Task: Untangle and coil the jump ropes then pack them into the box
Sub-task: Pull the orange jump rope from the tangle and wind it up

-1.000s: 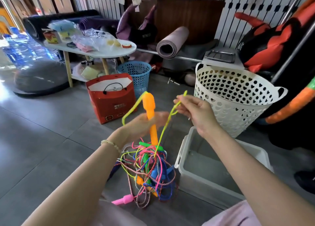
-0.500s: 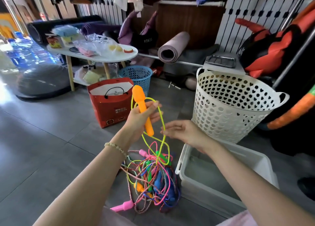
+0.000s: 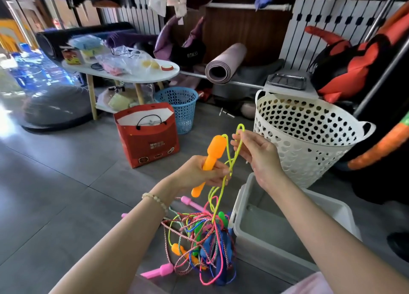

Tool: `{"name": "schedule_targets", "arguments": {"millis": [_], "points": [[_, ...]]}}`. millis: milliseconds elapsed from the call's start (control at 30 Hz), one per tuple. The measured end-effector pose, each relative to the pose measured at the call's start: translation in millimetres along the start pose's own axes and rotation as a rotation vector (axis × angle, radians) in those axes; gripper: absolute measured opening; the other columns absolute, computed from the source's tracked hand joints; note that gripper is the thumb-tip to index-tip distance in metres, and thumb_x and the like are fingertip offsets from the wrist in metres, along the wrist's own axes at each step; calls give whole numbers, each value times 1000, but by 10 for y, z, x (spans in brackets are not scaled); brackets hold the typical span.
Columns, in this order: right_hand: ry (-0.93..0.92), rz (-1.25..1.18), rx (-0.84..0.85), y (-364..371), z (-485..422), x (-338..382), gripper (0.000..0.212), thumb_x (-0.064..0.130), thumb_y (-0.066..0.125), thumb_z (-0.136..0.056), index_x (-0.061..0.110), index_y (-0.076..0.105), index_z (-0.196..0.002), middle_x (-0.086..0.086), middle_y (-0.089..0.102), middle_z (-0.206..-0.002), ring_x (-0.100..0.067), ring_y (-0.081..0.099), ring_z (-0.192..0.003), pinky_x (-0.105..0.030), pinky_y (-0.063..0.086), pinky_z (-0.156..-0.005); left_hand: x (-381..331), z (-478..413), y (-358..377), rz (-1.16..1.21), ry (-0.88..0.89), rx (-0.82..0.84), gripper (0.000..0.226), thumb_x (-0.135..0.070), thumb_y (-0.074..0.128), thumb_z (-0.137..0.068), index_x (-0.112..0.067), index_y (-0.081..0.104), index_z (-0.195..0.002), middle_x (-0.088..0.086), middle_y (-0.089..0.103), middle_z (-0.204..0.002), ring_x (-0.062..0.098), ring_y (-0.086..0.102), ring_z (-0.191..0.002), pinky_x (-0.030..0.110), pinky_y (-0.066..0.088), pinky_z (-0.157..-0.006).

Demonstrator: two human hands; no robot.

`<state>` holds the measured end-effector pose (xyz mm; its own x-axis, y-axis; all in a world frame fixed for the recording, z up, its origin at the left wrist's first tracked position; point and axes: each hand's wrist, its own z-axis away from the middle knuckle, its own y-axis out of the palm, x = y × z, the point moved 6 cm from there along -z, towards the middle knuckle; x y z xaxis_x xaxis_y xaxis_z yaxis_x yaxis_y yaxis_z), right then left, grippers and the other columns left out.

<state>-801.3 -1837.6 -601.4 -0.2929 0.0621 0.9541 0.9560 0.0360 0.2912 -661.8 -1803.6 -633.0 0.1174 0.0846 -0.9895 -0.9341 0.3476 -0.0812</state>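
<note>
Above the rope pile (image 3: 203, 245), the left hand (image 3: 199, 172) grips the orange handle (image 3: 215, 150) and the right hand (image 3: 259, 156) pinches the yellow rope (image 3: 236, 156); best pull slowly, making even loops

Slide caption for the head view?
Left hand grips an orange plastic jump-rope handle while right hand pinches its yellow-green cord above tangled ropes.

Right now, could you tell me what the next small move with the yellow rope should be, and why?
Probably bring the loop that the right hand pinches over to the orange handle gripped by the left hand, adding one coil. The yellow rope below runs down into the tangled pile, so short loops gathered one at a time seem safest.
</note>
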Motion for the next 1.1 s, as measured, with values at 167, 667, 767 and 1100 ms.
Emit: {"name": "schedule_targets", "arguments": {"millis": [167, 667, 767, 1100], "points": [[338, 92, 372, 208, 195, -360, 40, 39, 36, -98, 13, 60, -116, -5, 68, -111, -17, 65, -102, -32, 48, -94, -278, -45, -363, 474, 163, -364, 9, -8, 55, -93, -6, 64, -91, -2, 72, -73, 10, 70, -68, 20, 56, -64], [12, 11, 5, 128, -76, 7, 13, 13, 54, -94, 7, 66, -92, 0, 74, -77, -12, 71, -72, -19, 55, -62, 347, -79, -84, -56, -51, -61, 10, -15, 60, -92, -10, 68, -95, -3, 74, -83, 7, 68, -77, 23, 56, -76], [64, -17, 47, 85, -104, -38, 20, 21, 48, -97, 9, 64, -97, -3, 72, -89, -13, 70, -79, -22, 56, -70, 165, -102, -213, 92, 15, -189, 13, -11, 59, -92, 0, 63, -97, 2, 72, -81, 12, 70, -70, 23, 57, -65], [251, 528, 548, 396, 281, -677, 17, 11, 54, -94, 1, 67, -100, -14, 69, -91, -9, 71, -79, -25, 55, -79, -294, -34, -501, 425, 152, -359, 23, -20, 44, -100, -9, 59, -113, 2, 68, -104, 8, 70, -79, 19, 56, -72]]}}
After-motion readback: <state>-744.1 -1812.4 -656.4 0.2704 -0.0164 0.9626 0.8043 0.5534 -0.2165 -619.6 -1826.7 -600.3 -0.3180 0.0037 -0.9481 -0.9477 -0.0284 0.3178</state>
